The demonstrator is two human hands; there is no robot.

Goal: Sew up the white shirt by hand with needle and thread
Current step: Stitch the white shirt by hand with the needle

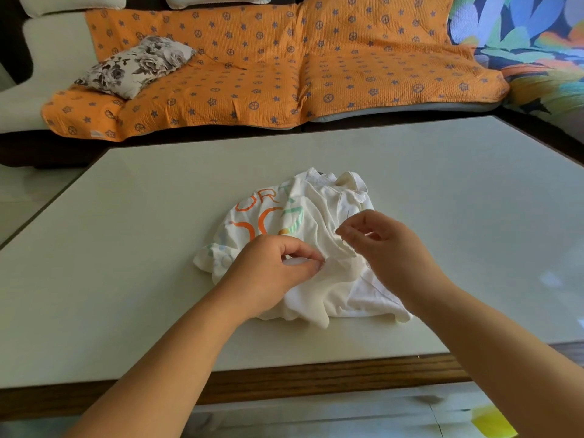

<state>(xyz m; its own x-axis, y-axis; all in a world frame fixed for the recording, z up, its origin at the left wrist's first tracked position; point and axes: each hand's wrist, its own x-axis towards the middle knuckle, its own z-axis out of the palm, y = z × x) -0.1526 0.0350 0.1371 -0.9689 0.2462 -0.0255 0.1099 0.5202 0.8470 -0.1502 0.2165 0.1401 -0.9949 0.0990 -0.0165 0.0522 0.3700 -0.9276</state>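
Two arms in view, both bare: left forearm (177, 358) and right forearm (493, 336) are uncovered along all the length that shows, wrists included. Left hand (271, 263) and right hand (379, 245) are bare as well, with fingers fairly short and rounded and knuckles softly marked. Skin is smooth and even on both forearms; nails too small to describe; the frame cuts both arms off at its lower edges.
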